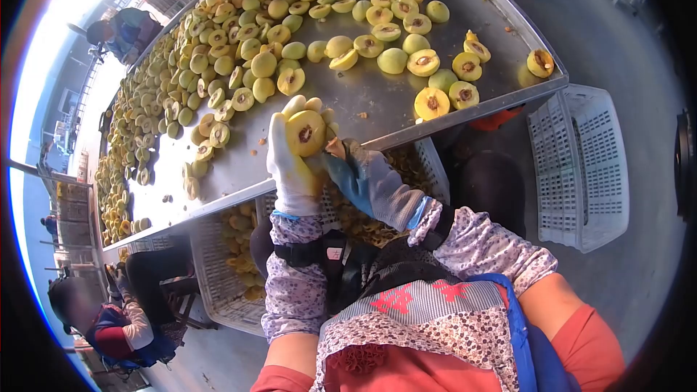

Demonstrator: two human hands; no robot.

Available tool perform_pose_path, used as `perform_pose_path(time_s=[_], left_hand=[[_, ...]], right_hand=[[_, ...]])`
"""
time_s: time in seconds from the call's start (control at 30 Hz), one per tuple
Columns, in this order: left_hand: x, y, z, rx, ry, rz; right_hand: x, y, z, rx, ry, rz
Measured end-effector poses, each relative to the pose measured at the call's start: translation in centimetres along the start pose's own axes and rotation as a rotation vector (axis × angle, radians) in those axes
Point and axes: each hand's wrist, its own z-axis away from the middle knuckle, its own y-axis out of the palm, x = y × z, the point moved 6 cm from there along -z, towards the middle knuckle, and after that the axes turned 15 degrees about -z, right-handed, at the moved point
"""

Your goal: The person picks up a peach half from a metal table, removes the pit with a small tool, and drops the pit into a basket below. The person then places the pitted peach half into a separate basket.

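Observation:
My left hand [296,163], in a white glove, holds up a yellow peach half [306,133] with its brown stone cavity facing me. Close beside it is my right hand [363,178], in a blue-and-grey glove, its fingers curled in near the fruit's lower right side. A small orange-brown bit [335,147] shows at its fingertips; I cannot make out what it is or whether a tool is in the grip. Both hands are at the near edge of a metal table [330,101], where many peach halves [423,62] lie, some cut side up.
A white plastic crate [581,167] stands right of the table. Another crate [218,276] holding yellow pieces is below the table edge at left. Under my hands lie brownish scraps [359,218]. One person [120,327] sits at lower left; another [127,33] is across the table.

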Motion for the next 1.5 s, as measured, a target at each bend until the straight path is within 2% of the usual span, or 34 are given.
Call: perform_pose_path(time_s=[0.07, 0.13, 0.17, 0.23, 0.37, 0.43, 0.53, 0.67, 0.73, 0.8, 0.83, 0.93, 0.97, 1.0, 1.07, 1.13, 1.2, 1.27, 1.33, 1.37, 1.43, 1.47, 1.5], left_hand=[[-0.3, 0.3, 0.4, 0.000, 0.015, -0.052], [-0.4, 0.5, 0.8, 0.001, 0.032, -0.102], [-0.2, 0.5, 0.8, 0.009, 0.032, -0.114], [0.0, 0.5, 0.9, 0.019, 0.031, -0.125], [0.3, 0.6, 1.2, 0.039, 0.084, -0.144], [0.3, 1.1, 1.4, 0.051, 0.106, -0.143], [0.2, 1.6, 2.1, 0.008, 0.109, -0.156], [0.1, 2.1, 2.3, -0.003, 0.101, -0.105], [0.3, 2.1, 2.3, -0.019, 0.085, -0.096], [-0.1, 2.2, 2.5, -0.035, 0.219, -0.282], [-0.1, 2.1, 2.5, -0.034, 0.218, -0.283], [-0.4, 1.6, 2.3, 0.012, 0.199, -0.291], [-0.3, 1.6, 2.2, 0.048, 0.123, -0.318], [-0.2, 1.5, 2.2, 0.084, 0.047, -0.345], [-1.2, 1.5, 2.1, 0.134, 0.069, -0.423], [-1.3, 1.6, 2.0, 0.184, 0.090, -0.501], [-1.3, 1.3, 1.5, 0.118, 0.165, -0.533], [-1.4, 1.3, 1.7, 0.129, 0.116, -0.525], [-1.7, 1.5, 1.8, 0.140, 0.068, -0.513], [-1.7, 1.5, 1.8, 0.160, 0.024, -0.540], [-1.5, 1.4, 1.8, 0.177, -0.022, -0.567], [-1.4, 1.2, 1.7, 0.176, -0.003, -0.571], [-1.2, 1.1, 1.6, 0.173, 0.018, -0.575]], right_hand=[[-0.2, 0.0, -0.2, -0.007, -0.010, -0.026], [0.5, 0.3, -0.3, 0.065, -0.092, 0.252], [0.8, 0.3, -0.3, 0.065, -0.091, 0.252], [0.7, 0.1, -0.3, 0.036, 0.166, 0.125], [-0.7, 0.3, -0.3, 0.057, 0.139, 0.097], [-1.7, 0.7, 0.0, 0.109, 0.273, -0.018], [-1.3, 0.9, 0.4, 0.074, 0.195, -0.175], [-1.4, 0.9, 0.5, 0.059, 0.240, -0.084], [-1.3, 0.9, 0.5, 0.045, 0.174, -0.144], [-1.4, 0.7, 0.6, 0.037, 0.164, -0.147], [-1.4, 0.6, 0.5, 0.029, 0.151, -0.151], [-1.1, 0.6, 0.7, 0.104, 0.223, -0.044], [-1.3, 0.6, 0.8, 0.104, 0.224, -0.043], [-1.0, 0.9, 0.8, 0.130, 0.155, -0.097], [-0.5, 1.0, 0.9, 0.161, 0.085, -0.149], [-1.0, 1.4, 1.2, 0.224, 0.392, -0.327], [-0.7, 1.6, 1.3, 0.210, 0.397, -0.374], [0.3, 1.5, 1.3, 0.199, 0.405, -0.422], [0.5, 1.9, 3.0, 0.339, 0.936, -0.574], [0.3, 1.4, 2.9, 0.339, 0.938, -0.572], [0.9, 2.2, 3.7, 0.509, 1.080, -0.893], [1.2, 2.2, 3.8, 0.510, 1.082, -0.893], [2.2, 1.8, 3.3, 0.467, 0.955, -0.757]])
